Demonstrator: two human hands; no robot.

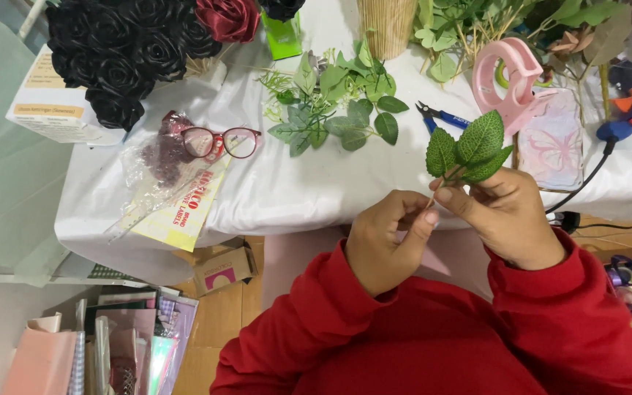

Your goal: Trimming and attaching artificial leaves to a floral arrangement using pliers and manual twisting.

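While both hands' grips pinch its stem, the leaf sprig (469,150) stands above the right hand (513,219) and left hand (385,238).

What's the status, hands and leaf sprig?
Left hand and right hand both pinching the thin stem of the green artificial three-leaf sprig. Sprig upright above the white-clothed table edge. Pink tape dispenser just behind; nothing obstructing.

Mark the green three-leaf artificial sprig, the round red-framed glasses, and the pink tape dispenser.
Green three-leaf artificial sprig (468,150), head view, on the middle leaf.
Round red-framed glasses (221,142), head view, on the bridge between the lenses.
Pink tape dispenser (515,84), head view, on its pink body.
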